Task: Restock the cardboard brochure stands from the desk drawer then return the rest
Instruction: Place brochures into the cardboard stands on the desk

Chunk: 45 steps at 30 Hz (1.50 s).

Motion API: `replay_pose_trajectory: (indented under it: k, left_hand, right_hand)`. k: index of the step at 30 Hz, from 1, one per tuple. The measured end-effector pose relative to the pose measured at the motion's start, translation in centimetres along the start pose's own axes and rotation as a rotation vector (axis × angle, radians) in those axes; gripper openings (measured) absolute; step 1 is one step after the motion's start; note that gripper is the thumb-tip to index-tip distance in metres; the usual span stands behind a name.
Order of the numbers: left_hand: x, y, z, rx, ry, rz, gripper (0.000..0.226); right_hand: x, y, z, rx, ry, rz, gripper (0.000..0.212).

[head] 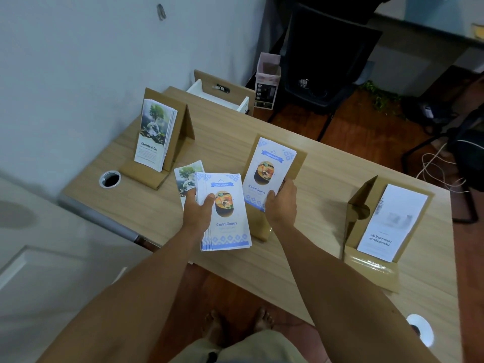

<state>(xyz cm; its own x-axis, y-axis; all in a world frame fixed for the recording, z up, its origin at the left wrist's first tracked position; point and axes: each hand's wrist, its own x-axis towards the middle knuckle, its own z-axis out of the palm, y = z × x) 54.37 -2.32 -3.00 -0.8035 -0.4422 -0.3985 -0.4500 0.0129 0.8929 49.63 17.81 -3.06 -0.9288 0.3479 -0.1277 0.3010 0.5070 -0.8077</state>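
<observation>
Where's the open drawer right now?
In the head view the open drawer juts out at the desk's far edge, behind the tree-brochure stand, left of the small bin.

Matt cardboard stands (277,205), wood-grain desk (225,142)

My arms are bare from elbow to wrist, no sleeves, watch or rings on my left grip (198,213) or right grip (281,203). At 6 o'clock I wear khaki shorts (251,348) with a dark waist patch; my feet (237,324) are bare.
</observation>
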Motion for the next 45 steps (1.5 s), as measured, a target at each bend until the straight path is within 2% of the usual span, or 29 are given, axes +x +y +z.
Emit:
replay_pose_trajectory:
  k: [6, 11, 12, 15, 17, 18, 23, 28, 37, 40, 45]
  left_hand:
    - [0.2, 0.1, -0.1, -0.005, -0.010, 0.016, 0.041]
    - [0.3, 0.2, -0.2, -0.091, -0.025, -0.005, 0.038]
    - [0.4, 0.3, -0.3, -0.110, -0.037, -0.012, 0.039]
    - [0.6, 0.6, -0.2, -0.169, -0.071, -0.070, 0.040]
    - [0.7, 0.7, -0.1, -0.209, -0.087, -0.108, 0.039]
    - [0.7, 0.9, 0.0, -0.231, -0.101, -0.119, 0.039]
    - [0.3, 1.0, 0.4, -0.370, -0.160, -0.202, 0.021]
    - [-0.6, 1.6, 0.2, -0.272, -0.139, -0.115, 0.030]
    - [-0.7, 1.3, 0.0, -0.200, -0.092, -0.041, 0.037]
    - [-1.1, 1.5, 0.2, -0.208, -0.068, -0.033, 0.030]
    - [-2.1, 1.8, 1.5, -0.168, -0.070, -0.011, 0.038]
  right_hand:
    - [-0.3, -0.5, -0.1, -0.073, 0.022, 0.013, 0.031]
    - [-0.9, -1.1, -0.3, -0.088, 0.070, 0.061, 0.011]
    - [-1.0, -1.2, -0.3, -0.024, 0.015, 0.056, 0.008]
    - [-1.5, -2.2, -0.3, 0.231, -0.337, 0.118, 0.024]
    - [-1.8, -2.7, -0.5, 0.286, -0.529, 0.167, 0.029]
    - [-1.8, -2.6, -0.6, 0.279, -0.567, 0.163, 0.029]
    - [-1.6, -1.9, -1.0, 0.295, -0.557, 0.206, 0.028]
    - [-2.0, -2.8, -1.8, 0.349, -0.586, 0.263, 0.019]
    - [-2.1, -2.2, -2.1, 0.392, -0.510, 0.259, 0.010]
    - [-2.3, -2.3, -2.3, 0.364, -0.464, 0.227, 0.014]
    - [-3.4, -2.6, -1.6, 0.342, -0.507, 0.166, 0.026]
